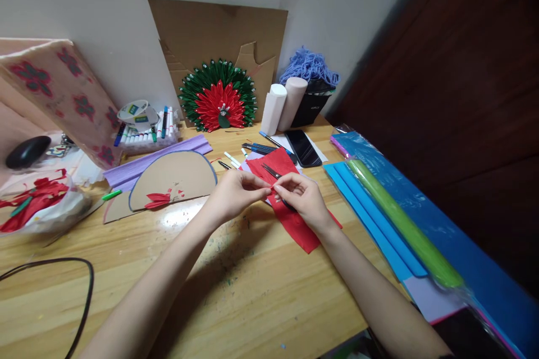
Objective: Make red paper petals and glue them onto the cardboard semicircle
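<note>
Over the red sheet, which looks like crepe paper or cloth, my two hands meet fingertip to fingertip. My left hand is closed in a pinch on a small red piece, mostly hidden by the fingers. My right hand pinches the same piece from the other side. A pair of scissors lies on the red sheet, its handles partly behind my right hand. To the left lies a half-round cardboard piece with a blue edge, bearing several red petals near its straight side.
A cardboard panel with a green and red peacock-like decoration leans on the wall. A phone, white rolls, blue yarn and markers stand behind. Rolled coloured sheets line the right; a bag of red scraps sits left.
</note>
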`<state>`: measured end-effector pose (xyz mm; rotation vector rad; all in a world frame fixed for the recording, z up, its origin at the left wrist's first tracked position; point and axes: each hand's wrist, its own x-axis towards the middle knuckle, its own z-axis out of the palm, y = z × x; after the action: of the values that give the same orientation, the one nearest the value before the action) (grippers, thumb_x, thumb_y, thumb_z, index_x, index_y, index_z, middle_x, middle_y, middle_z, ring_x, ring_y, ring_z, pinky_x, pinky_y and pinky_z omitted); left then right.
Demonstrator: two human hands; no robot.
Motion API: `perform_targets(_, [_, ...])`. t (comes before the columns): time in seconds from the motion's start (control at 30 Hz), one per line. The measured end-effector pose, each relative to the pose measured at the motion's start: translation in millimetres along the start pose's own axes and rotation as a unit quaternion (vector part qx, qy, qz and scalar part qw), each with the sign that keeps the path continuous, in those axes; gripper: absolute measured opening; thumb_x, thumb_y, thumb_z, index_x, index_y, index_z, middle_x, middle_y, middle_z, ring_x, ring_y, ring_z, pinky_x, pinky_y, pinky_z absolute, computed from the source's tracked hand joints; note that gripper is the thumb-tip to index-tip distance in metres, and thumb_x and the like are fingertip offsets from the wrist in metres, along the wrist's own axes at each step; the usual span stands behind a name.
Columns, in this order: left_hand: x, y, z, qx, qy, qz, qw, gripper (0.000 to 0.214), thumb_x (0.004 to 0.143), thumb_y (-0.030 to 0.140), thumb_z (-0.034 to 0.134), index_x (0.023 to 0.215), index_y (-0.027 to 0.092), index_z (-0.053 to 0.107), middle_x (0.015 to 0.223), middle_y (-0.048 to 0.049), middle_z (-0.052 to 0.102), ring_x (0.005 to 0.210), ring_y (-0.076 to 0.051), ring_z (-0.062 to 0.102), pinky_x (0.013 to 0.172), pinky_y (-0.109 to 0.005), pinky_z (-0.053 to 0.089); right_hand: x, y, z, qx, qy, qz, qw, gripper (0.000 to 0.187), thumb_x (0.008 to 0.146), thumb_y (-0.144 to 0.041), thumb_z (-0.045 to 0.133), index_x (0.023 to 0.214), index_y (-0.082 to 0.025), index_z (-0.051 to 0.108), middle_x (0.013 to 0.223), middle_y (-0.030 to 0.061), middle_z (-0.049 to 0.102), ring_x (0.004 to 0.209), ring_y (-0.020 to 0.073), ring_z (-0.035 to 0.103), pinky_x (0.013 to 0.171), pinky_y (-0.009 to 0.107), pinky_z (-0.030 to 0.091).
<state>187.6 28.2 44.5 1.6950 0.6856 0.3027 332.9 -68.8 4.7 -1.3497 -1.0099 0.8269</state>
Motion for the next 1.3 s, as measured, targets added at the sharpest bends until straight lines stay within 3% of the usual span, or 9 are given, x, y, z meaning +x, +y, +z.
perform_targets(0.47, [-4.8, -3.0, 6.1, 0.085, 0.038, 0.072, 0.993, 0.014, 0.073, 0.026, 0.064, 0.079, 0.015, 0.072, 0.079, -0.0072, 0.073, 0.073, -0.018, 0.068, 0.067, -0.027, 0.053, 0.6, -1.6, -0.1, -0.018, -0.028, 0.013, 0.999, 0.021, 0.071, -0.038, 0.069, 0.073, -0.018, 0.060, 0.065, -0.0010, 0.063, 0.059, 0.0117, 0.060, 0.060, 0.024, 0.051])
perform_targets(0.63, [-2.7, -3.3, 5.1, 0.086, 0.058, 0.076, 0.992, 0.013, 0.072, 0.025, 0.065, 0.078, 0.015, 0.071, 0.078, -0.0074, 0.073, 0.072, -0.018, 0.067, 0.068, -0.027, 0.053, 1.1, -1.1, -1.5, -0.023, -0.017, 0.001, 1.000, 0.024, 0.071, -0.041, 0.069, 0.071, -0.019, 0.059, 0.065, -0.0008, 0.062, 0.058, 0.0114, 0.059, 0.058, 0.024, 0.050])
perform_targets(0.83, [-1.3, -3.5, 4.0, 0.045, 0.051, 0.060, 0.996, 0.021, 0.070, 0.031, 0.069, 0.081, 0.013, 0.070, 0.079, -0.0083, 0.072, 0.072, -0.017, 0.066, 0.066, -0.026, 0.052, -1.0, 0.6, -1.7, -0.035, -0.004, -0.035, 0.999, 0.020, 0.074, -0.038, 0.066, 0.074, -0.020, 0.058, 0.067, -0.0009, 0.061, 0.061, 0.0119, 0.058, 0.059, 0.024, 0.049])
perform_targets(0.97, [-2.9, 2.0, 2.8, 0.050, 0.038, 0.044, 0.997, 0.022, 0.075, 0.033, 0.063, 0.074, 0.012, 0.070, 0.071, -0.0074, 0.070, 0.065, -0.015, 0.063, 0.059, -0.023, 0.048, -3.1, 1.6, -0.8, -0.039, 0.002, -0.057, 0.998, 0.015, 0.077, -0.033, 0.065, 0.078, -0.020, 0.059, 0.074, 0.0007, 0.062, 0.069, 0.0136, 0.061, 0.066, 0.026, 0.051])
perform_targets(1.3, [-2.3, 1.6, 0.1, 0.070, 0.034, 0.040, 0.996, 0.021, 0.075, 0.031, 0.061, 0.074, 0.011, 0.069, 0.071, -0.0075, 0.070, 0.065, -0.014, 0.062, 0.059, -0.023, 0.047, -3.5, 1.3, -0.3, -0.040, 0.001, -0.065, 0.997, 0.012, 0.078, -0.031, 0.064, 0.077, -0.020, 0.059, 0.074, 0.0004, 0.063, 0.070, 0.0137, 0.061, 0.067, 0.026, 0.051])
